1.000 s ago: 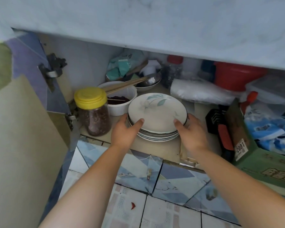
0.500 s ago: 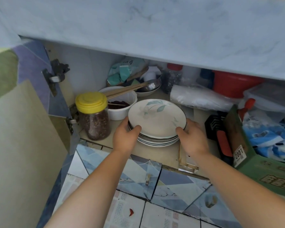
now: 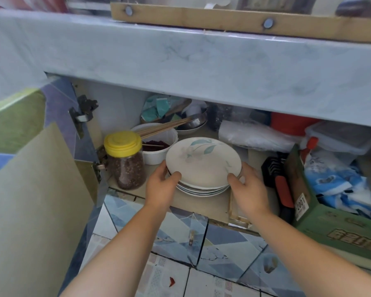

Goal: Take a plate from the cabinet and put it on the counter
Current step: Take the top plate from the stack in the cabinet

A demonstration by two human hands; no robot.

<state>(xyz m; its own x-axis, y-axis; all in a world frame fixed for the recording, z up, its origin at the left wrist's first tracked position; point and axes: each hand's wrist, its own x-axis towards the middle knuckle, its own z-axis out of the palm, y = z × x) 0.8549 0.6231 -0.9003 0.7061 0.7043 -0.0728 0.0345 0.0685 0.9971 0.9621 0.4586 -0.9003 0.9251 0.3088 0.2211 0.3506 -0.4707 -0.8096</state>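
A cream plate [image 3: 204, 161] with a pale leaf pattern tops a stack of plates [image 3: 201, 189] on the cabinet floor. Its near edge is tilted up off the stack. My left hand [image 3: 162, 187] grips its left rim with the thumb on top. My right hand [image 3: 247, 187] grips its right rim the same way. The pale blue marbled counter [image 3: 201, 61] runs across above the open cabinet.
Left of the stack stand a yellow-lidded jar [image 3: 124, 159] and a white bowl [image 3: 159, 146] with chopsticks. The open cabinet door [image 3: 36, 200] hangs at the left. A green carton [image 3: 321, 215] and a black-red tool [image 3: 278, 185] sit at the right. A wooden board [image 3: 244, 22] lies on the counter.
Both hands have closed on the top plate's rim and tipped it up from the stack. My view has pulled back and risen, showing the counter top.
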